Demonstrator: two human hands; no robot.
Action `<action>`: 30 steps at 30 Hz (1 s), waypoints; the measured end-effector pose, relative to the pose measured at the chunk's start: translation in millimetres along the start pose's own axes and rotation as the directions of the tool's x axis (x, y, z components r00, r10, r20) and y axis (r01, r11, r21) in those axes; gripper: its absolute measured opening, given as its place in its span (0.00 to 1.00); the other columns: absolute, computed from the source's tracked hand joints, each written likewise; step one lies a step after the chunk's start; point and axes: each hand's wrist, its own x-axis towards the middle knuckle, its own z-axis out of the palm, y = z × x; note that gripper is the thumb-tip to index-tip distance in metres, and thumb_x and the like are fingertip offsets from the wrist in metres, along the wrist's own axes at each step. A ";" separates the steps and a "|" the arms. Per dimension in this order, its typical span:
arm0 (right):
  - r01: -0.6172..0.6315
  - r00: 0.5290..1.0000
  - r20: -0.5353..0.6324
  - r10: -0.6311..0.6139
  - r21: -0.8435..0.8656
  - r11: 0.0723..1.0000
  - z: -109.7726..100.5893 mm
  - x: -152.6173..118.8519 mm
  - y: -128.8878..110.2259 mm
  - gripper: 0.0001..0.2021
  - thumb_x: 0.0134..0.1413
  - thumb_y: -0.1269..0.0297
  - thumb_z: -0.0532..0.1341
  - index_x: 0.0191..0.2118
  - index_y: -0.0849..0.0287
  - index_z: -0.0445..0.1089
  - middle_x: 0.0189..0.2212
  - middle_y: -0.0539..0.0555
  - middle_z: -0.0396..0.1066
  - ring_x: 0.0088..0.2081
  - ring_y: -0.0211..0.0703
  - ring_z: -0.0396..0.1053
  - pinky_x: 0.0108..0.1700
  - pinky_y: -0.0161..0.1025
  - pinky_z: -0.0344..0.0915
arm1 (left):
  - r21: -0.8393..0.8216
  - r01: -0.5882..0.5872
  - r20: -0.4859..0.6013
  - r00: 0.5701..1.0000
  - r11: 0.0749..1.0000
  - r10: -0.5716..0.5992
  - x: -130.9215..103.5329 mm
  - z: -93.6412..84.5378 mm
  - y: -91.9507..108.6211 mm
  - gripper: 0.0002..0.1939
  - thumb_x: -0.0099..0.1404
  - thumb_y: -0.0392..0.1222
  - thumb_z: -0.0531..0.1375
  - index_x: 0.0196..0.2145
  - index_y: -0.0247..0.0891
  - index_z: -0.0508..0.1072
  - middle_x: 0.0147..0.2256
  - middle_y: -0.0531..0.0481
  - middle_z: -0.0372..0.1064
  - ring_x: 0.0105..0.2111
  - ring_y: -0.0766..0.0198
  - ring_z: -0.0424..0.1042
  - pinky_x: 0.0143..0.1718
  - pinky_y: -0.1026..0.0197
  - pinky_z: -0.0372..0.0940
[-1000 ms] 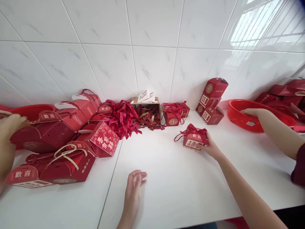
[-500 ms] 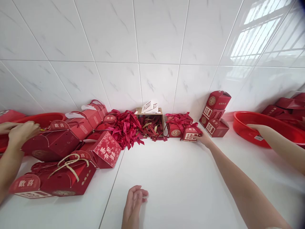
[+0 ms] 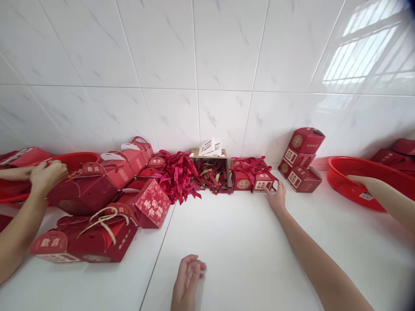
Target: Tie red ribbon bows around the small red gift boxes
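My left hand (image 3: 188, 278) rests over the white tabletop near the front, fingers loosely curled and apart, with nothing in it. At the back right of centre, my right hand (image 3: 276, 197) is at the front right corner of a small red gift box (image 3: 261, 183) with a white-framed character. Its thumb and fingers are apart beside that corner; contact is hard to make out. The box stands against another red gift box (image 3: 241, 182), and crimson ribbons lie across their tops. Left of them, a cardboard box (image 3: 227, 175) holds dark red and gold strips, beside a heap of crimson ribbons (image 3: 178, 175).
Several red boxes (image 3: 121, 207) crowd the left, one tied with cord. A stack of red boxes (image 3: 301, 157) stands right, beside a red basin (image 3: 343, 190). Other people's hands, one at left (image 3: 48, 177) and one at right (image 3: 363, 183), reach in. A tiled wall (image 3: 220, 125) closes the back.
My right hand has drawn slightly toward me from the small box, which now sits a little further back. My left hand has barely moved. The view has shifted slightly left.
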 end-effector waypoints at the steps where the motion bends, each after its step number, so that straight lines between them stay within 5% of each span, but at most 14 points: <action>1: -0.019 0.999 -0.045 0.019 -0.006 1.000 -2.5 -10.8 -1.8 0.36 0.52 0.51 0.63 0.62 0.62 0.53 0.62 0.66 0.50 0.63 0.61 0.48 0.62 0.58 0.49 | 0.004 0.006 0.024 1.000 1.000 -0.006 0.2 -1.7 -1.5 0.21 0.59 0.60 0.60 0.41 0.41 0.68 0.34 0.47 0.72 0.39 0.55 0.72 0.40 0.56 0.67; 4: -0.109 0.989 -0.101 0.109 0.005 0.994 -11.9 -37.6 -6.7 0.42 0.50 0.48 0.61 0.64 0.63 0.47 0.64 0.68 0.42 0.65 0.63 0.40 0.64 0.57 0.44 | 0.024 0.013 0.055 0.998 1.000 -0.014 5.0 -12.8 -3.4 0.20 0.59 0.57 0.60 0.42 0.40 0.67 0.41 0.43 0.71 0.43 0.52 0.72 0.39 0.53 0.69; 7: -0.180 0.980 -0.081 0.182 0.023 0.983 -20.3 -51.2 -8.7 0.39 0.47 0.50 0.62 0.62 0.62 0.51 0.63 0.67 0.44 0.63 0.65 0.44 0.61 0.57 0.48 | 0.195 -0.163 -0.121 0.974 0.967 0.189 20.6 -34.9 7.4 0.19 0.59 0.54 0.61 0.43 0.40 0.66 0.45 0.42 0.68 0.47 0.51 0.69 0.43 0.51 0.68; 10: -0.236 0.969 -0.066 0.238 0.044 0.971 -24.3 -54.9 -9.0 0.36 0.46 0.52 0.61 0.60 0.61 0.55 0.61 0.66 0.46 0.60 0.64 0.50 0.58 0.58 0.52 | 0.499 -0.351 -0.307 0.784 0.793 0.540 48.9 -61.4 37.8 0.21 0.57 0.51 0.62 0.46 0.40 0.65 0.48 0.41 0.65 0.49 0.50 0.66 0.47 0.48 0.66; 12: -0.260 0.962 -0.067 0.263 0.057 0.964 -24.6 -54.7 -9.2 0.35 0.45 0.52 0.61 0.59 0.60 0.56 0.59 0.66 0.47 0.58 0.63 0.53 0.57 0.58 0.53 | 0.637 -0.412 -0.322 0.625 0.651 0.711 72.0 -75.0 65.6 0.24 0.57 0.49 0.62 0.48 0.38 0.64 0.49 0.39 0.64 0.50 0.49 0.65 0.47 0.47 0.66; 14: -0.269 0.959 -0.070 0.274 0.070 0.961 -24.2 -53.9 -9.6 0.34 0.44 0.53 0.61 0.57 0.60 0.58 0.58 0.66 0.49 0.56 0.62 0.54 0.57 0.58 0.53 | 0.726 -0.407 -0.295 0.544 0.554 0.785 94.7 -82.5 93.7 0.29 0.56 0.49 0.63 0.52 0.36 0.62 0.50 0.37 0.63 0.51 0.48 0.63 0.49 0.46 0.64; 16: -0.272 0.958 -0.071 0.278 0.085 0.959 -23.8 -53.3 -9.9 0.33 0.43 0.53 0.61 0.56 0.60 0.59 0.57 0.66 0.50 0.54 0.61 0.56 0.57 0.58 0.54 | 0.771 -0.359 -0.264 0.573 0.527 0.776 113.8 -84.2 116.7 0.35 0.54 0.48 0.65 0.56 0.34 0.59 0.50 0.35 0.64 0.53 0.46 0.63 0.54 0.42 0.59; 20: -0.266 0.959 -0.072 0.276 0.118 0.957 -24.3 -53.6 -11.4 0.31 0.45 0.54 0.61 0.55 0.60 0.59 0.56 0.65 0.51 0.52 0.59 0.59 0.55 0.55 0.58 | 0.716 -0.263 -0.279 0.741 0.647 0.611 131.4 -77.5 133.2 0.36 0.53 0.43 0.65 0.57 0.34 0.58 0.37 0.42 0.73 0.37 0.52 0.74 0.46 0.46 0.66; 22: -0.253 0.961 -0.083 0.264 0.126 0.959 -24.1 -55.1 -13.3 0.30 0.46 0.54 0.60 0.56 0.60 0.58 0.56 0.65 0.51 0.54 0.58 0.58 0.54 0.54 0.60 | 0.673 -0.305 -0.239 0.772 0.674 0.588 128.7 -71.4 127.5 0.36 0.54 0.42 0.64 0.59 0.36 0.59 0.32 0.46 0.74 0.31 0.57 0.74 0.41 0.52 0.69; 26: -0.194 0.974 -0.092 0.205 0.119 0.974 -18.8 -65.4 -22.1 0.32 0.49 0.54 0.58 0.59 0.60 0.54 0.57 0.66 0.51 0.55 0.59 0.56 0.52 0.55 0.60 | 0.420 -0.470 -0.078 0.834 0.777 0.547 112.7 -53.9 106.0 0.36 0.57 0.45 0.64 0.61 0.40 0.58 0.38 0.46 0.75 0.37 0.58 0.74 0.43 0.57 0.68; 30: -0.048 0.999 -0.013 0.050 0.107 0.993 -4.9 -88.1 -39.9 0.27 0.52 0.55 0.56 0.57 0.58 0.57 0.55 0.65 0.55 0.55 0.58 0.57 0.50 0.54 0.62 | 0.252 -0.465 0.089 0.884 0.848 0.459 101.7 -34.1 90.2 0.21 0.57 0.48 0.64 0.47 0.38 0.72 0.41 0.44 0.73 0.41 0.56 0.73 0.45 0.57 0.67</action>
